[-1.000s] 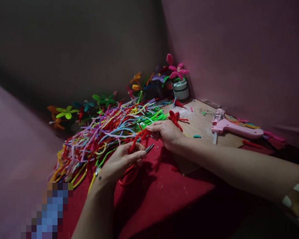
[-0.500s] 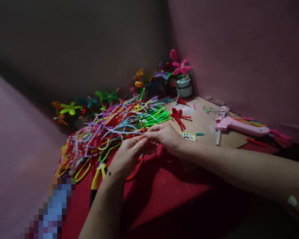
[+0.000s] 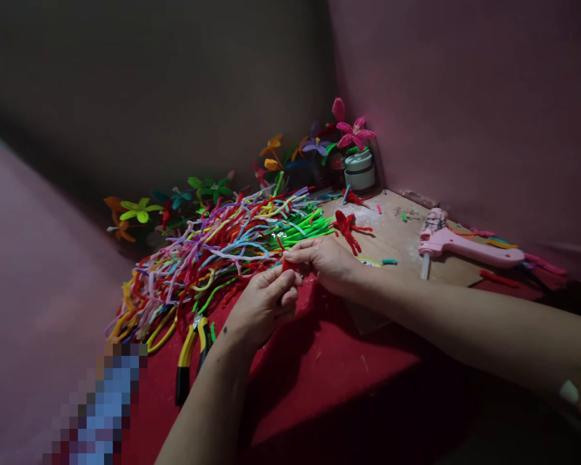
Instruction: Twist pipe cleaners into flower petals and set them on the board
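My left hand (image 3: 264,298) and my right hand (image 3: 329,263) meet above the front edge of the pile of pipe cleaners (image 3: 232,239). Between their fingertips is a small bent piece of red pipe cleaner (image 3: 287,264), partly covered by the fingers. Both hands are closed in a pinch on it. Green pipe cleaners (image 3: 314,223) lie just behind my right hand. Left of my left wrist, pliers with yellow and black handles (image 3: 186,361) rest on the red cloth (image 3: 329,361). A red pipe-cleaner flower (image 3: 347,229) lies beyond my right hand.
On the brown board (image 3: 445,274) lies a pink glue gun (image 3: 474,247), nozzle toward me. A tape roll (image 3: 369,262) is partly hidden behind my right wrist. Finished flowers (image 3: 353,132) and a grey-lidded jar (image 3: 359,171) stand by the wall corner.
My left hand has turned and shifted slightly right, and the red piece at the fingertips shows more. A red curved thing seen below my left hand is out of sight. More of the pliers shows.
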Tool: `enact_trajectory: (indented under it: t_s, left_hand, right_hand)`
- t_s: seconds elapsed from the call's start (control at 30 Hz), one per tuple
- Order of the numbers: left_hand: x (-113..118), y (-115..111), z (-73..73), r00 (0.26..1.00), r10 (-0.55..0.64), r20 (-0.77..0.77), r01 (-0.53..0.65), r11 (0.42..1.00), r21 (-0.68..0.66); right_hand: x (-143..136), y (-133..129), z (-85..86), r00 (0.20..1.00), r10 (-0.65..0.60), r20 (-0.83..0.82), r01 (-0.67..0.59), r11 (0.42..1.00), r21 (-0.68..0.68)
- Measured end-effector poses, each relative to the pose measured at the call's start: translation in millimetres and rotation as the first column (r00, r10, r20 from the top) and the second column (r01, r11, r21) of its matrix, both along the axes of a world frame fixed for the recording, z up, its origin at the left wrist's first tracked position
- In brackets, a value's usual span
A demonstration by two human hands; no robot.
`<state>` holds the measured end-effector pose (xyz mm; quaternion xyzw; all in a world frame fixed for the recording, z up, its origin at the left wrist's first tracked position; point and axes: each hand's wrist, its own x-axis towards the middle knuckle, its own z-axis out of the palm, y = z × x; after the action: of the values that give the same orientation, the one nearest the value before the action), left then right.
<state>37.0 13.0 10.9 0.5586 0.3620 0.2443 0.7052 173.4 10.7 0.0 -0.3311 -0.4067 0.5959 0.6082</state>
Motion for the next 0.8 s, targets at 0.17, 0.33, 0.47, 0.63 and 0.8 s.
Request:
enact_trajectory:
  t_s: [0.17,0.33,0.47,0.63,0.8]
  left_hand:
    - [11,-4,-5.2,0.998,0.055,0.008,-0.055,0.998,0.029]
    - [11,-3,-6.0,0.993,0.083,0.081,-0.084,0.996,0.014]
    - [6,-2,-2.9,0.992,0.08,0.096,-0.078,0.997,-0.019]
    - [1,-2,2.2,0.993,-0.017,0.121,0.027,0.996,-0.084]
    - [-2,-3,3.5,0.985,-0.071,0.16,0.086,0.992,-0.092]
  right_hand:
    - [-4,5,-6.4,0.978,-0.036,-0.207,0.019,0.996,-0.085]
    - [-2,6,-6.6,0.979,0.032,-0.201,-0.039,0.999,-0.028]
    - [0,7,-6.8,0.975,0.08,-0.208,-0.091,0.995,-0.044]
    - [7,10,-5.4,0.961,0.208,-0.179,-0.215,0.977,-0.016]
    - [9,13,-6.1,0.965,0.242,-0.105,-0.237,0.97,0.057]
